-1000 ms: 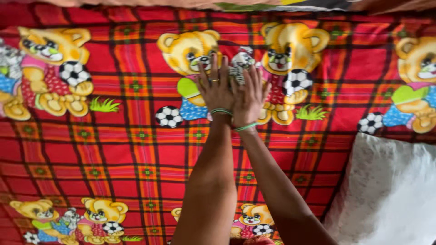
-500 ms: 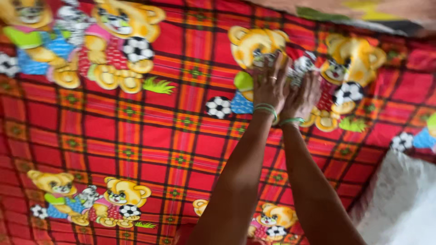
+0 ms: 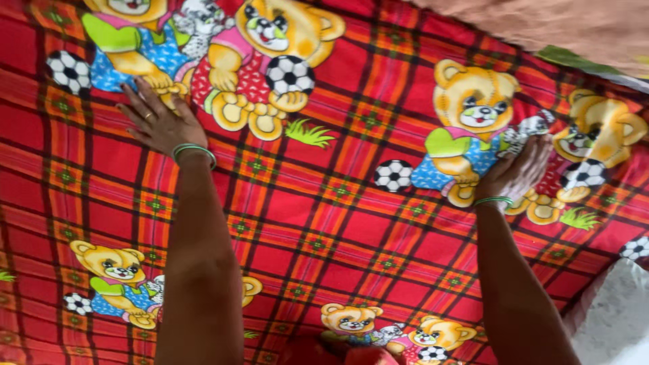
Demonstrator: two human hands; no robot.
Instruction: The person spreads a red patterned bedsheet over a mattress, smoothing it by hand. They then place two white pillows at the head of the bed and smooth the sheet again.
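Your left hand [image 3: 159,122] lies flat on the red checked bedsheet [image 3: 324,230] at about ten o'clock in the view, fingers [image 3: 135,91] spread wide and open, palm down, gripping nothing. A ring shows on one finger and a green bangle [image 3: 194,151] circles the wrist. The fingertips touch the feet of a printed yellow teddy bear [image 3: 267,57] beside a printed football [image 3: 289,74].

Your right hand [image 3: 517,176] rests on the sheet at about three o'clock, well apart from the left. Its fingers are stretched out and pressed onto the cloth over another printed bear [image 3: 473,101], open and holding nothing; a green bangle [image 3: 492,201] sits on that wrist too.

The sheet covers almost the whole view. A pale brown cloth [image 3: 541,27] lies along the edge at one o'clock, and a white cloth [image 3: 615,318] shows at five o'clock.
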